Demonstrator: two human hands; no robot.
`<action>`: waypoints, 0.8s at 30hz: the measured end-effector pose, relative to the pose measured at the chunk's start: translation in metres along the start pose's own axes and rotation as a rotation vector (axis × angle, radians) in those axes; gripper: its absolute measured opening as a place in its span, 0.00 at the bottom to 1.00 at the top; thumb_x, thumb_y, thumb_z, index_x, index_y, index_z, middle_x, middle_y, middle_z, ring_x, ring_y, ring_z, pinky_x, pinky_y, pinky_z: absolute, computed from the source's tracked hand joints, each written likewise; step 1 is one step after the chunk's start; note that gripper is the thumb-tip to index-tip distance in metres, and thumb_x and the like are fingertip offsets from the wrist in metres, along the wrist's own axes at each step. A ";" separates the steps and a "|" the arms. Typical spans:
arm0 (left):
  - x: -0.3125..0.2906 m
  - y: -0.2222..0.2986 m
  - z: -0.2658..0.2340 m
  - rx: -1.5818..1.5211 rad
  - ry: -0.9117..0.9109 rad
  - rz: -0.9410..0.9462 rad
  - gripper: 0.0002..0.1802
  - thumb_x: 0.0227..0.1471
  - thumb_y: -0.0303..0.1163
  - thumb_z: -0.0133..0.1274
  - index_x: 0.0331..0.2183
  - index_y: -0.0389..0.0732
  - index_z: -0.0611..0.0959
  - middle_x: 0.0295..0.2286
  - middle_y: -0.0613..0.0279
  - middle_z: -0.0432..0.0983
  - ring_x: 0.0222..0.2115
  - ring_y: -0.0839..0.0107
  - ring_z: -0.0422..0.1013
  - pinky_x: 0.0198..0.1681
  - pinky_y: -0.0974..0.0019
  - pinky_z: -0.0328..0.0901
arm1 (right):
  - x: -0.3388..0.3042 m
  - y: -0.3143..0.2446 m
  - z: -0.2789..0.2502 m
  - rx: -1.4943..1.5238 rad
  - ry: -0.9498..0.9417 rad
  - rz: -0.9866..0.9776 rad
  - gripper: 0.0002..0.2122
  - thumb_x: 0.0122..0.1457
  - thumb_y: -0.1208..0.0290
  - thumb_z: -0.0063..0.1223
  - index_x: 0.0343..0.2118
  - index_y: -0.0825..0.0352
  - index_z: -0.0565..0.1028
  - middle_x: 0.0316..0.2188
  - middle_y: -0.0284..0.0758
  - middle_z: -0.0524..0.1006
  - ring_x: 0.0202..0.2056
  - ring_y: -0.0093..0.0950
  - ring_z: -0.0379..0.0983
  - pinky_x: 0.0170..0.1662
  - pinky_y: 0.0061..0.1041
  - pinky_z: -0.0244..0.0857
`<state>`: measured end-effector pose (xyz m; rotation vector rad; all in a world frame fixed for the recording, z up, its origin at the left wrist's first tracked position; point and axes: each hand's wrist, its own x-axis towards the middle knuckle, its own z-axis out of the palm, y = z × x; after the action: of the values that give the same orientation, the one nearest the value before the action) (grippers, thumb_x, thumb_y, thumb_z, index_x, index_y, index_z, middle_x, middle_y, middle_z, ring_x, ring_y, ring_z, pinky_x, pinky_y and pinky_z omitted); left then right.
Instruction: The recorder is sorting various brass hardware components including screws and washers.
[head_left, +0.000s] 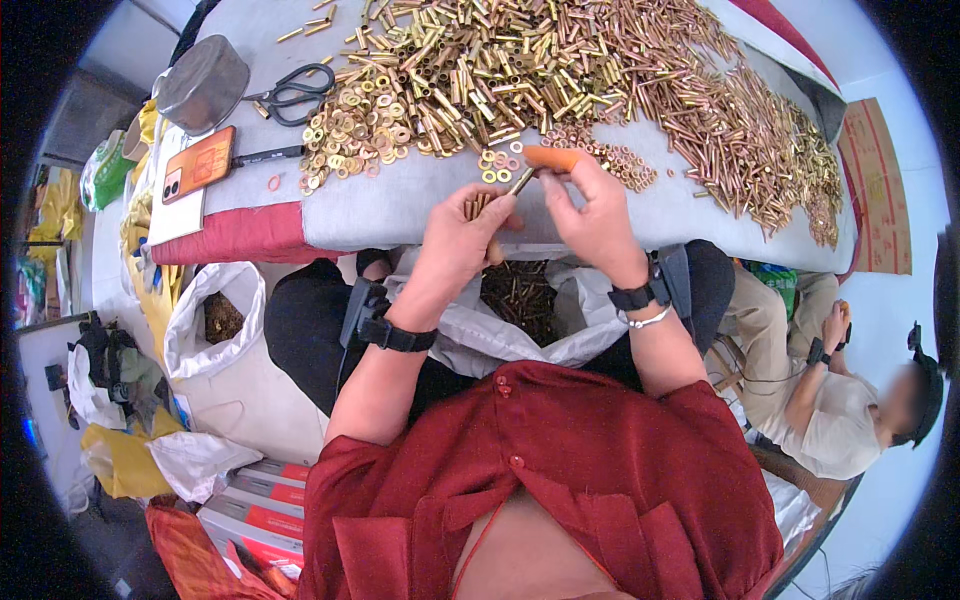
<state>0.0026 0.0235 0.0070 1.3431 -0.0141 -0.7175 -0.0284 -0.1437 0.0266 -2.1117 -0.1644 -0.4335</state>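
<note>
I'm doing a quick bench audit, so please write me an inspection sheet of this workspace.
Surface: table under grey cloth, red cloth at its near left corner
Job's things: large heap of brass tubes; washers piled left, copper-coloured rings right
Clutter: orange phone, black-handled scissors and metal container, all left
Hands: left hand holds several tubes; right hand, index finger in an orange cover, is at one tube's end, grip unclear
Cables: nothing clearly made out
Surroundings: open white sack between the knees; seated co-worker at right
</note>
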 end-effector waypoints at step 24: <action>-0.002 0.006 0.006 -0.088 0.012 0.004 0.10 0.55 0.36 0.51 0.35 0.40 0.74 0.23 0.65 0.75 0.13 0.85 0.60 0.14 0.78 0.53 | -0.004 0.012 0.021 0.208 0.137 0.237 0.05 0.52 0.74 0.56 0.30 0.69 0.73 0.24 0.31 0.76 0.25 0.16 0.69 0.29 0.18 0.65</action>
<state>0.0011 0.0199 0.0147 1.2629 0.0248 -0.6991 -0.0242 -0.1325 0.0055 -1.8632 0.1153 -0.3996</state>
